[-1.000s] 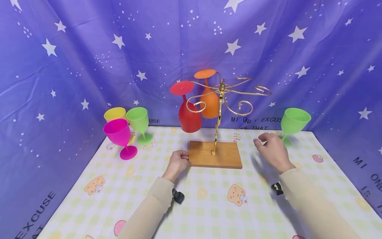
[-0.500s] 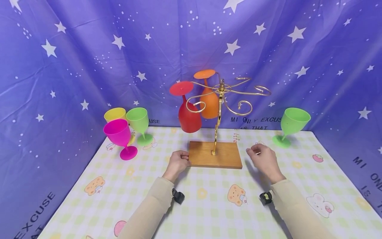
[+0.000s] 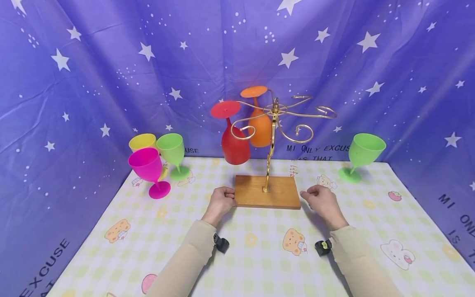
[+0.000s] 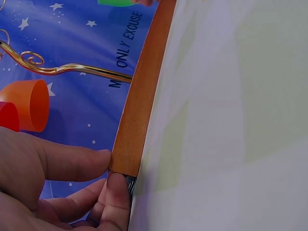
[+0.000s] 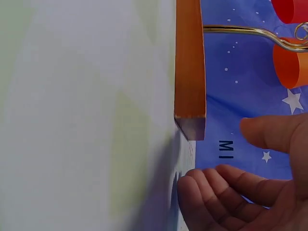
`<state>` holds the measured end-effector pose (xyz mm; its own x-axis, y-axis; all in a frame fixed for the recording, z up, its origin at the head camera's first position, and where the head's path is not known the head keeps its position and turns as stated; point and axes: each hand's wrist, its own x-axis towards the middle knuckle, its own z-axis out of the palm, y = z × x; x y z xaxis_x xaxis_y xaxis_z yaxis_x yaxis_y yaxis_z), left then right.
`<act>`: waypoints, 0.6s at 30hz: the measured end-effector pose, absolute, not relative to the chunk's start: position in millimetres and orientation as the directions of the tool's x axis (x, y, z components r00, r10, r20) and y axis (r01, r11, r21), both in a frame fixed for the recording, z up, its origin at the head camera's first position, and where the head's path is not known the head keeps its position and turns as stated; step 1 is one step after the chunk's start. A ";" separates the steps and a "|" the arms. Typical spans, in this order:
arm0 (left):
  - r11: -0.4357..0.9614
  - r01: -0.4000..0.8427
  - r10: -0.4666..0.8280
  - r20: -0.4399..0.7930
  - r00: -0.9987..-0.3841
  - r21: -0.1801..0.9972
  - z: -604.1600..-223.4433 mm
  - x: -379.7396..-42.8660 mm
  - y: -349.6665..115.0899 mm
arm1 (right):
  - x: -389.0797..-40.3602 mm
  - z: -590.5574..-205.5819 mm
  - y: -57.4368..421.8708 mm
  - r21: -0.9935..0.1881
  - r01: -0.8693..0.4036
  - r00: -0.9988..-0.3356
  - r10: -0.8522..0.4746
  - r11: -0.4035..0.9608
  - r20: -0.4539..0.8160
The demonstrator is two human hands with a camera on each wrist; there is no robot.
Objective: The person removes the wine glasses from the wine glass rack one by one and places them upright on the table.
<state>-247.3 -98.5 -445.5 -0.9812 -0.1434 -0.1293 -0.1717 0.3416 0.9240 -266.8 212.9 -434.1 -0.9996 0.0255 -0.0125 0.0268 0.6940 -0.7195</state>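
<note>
A gold wine glass rack (image 3: 272, 140) stands on a wooden base (image 3: 283, 194) in mid-table. From its curled arms a red goblet (image 3: 235, 146) and an orange goblet (image 3: 260, 128) hang upside down on the left side. My left hand (image 3: 220, 203) grips the base's left end; in the left wrist view the thumb lies at its top edge and the fingers (image 4: 117, 192) against its end face. Close to the base's right end is my right hand (image 3: 323, 203), thumb and fingers apart. The right wrist view shows a gap between its fingers (image 5: 197, 190) and the wood.
Upright at the left stand a magenta goblet (image 3: 146, 165), a yellow goblet (image 3: 142, 142) and a green goblet (image 3: 172, 150). Another green goblet (image 3: 365, 150) stands at the back right. A starry blue curtain (image 3: 208, 53) hangs behind the checked tablecloth (image 3: 259, 264).
My right hand has moved left and toward me, from beside the right green goblet to the base's right end. The left hand stays at the base.
</note>
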 end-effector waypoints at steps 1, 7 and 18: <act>0.343 -0.172 -0.143 -0.130 -0.981 0.924 -445.5 -247.5 -98.6 | -266.7 -434.4 211.8 -0.718 0.037 -0.999 0.029 0.695 -0.025; 0.348 -0.173 -0.147 -0.128 -0.981 0.921 -445.0 -247.4 -98.5 | -265.5 -435.8 205.2 -0.732 0.083 -0.996 0.031 0.677 -0.084; 0.350 -0.171 -0.148 -0.126 -0.981 0.921 -446.1 -247.9 -98.4 | -265.7 -433.9 197.4 -0.731 0.135 -0.988 0.033 0.669 -0.152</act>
<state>-247.9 -98.4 -446.1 -0.9810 -0.1479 -0.1259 -0.1710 0.3501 0.9210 -265.7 197.4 -433.9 -0.9877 0.0333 -0.1525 0.1354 0.6690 -0.7309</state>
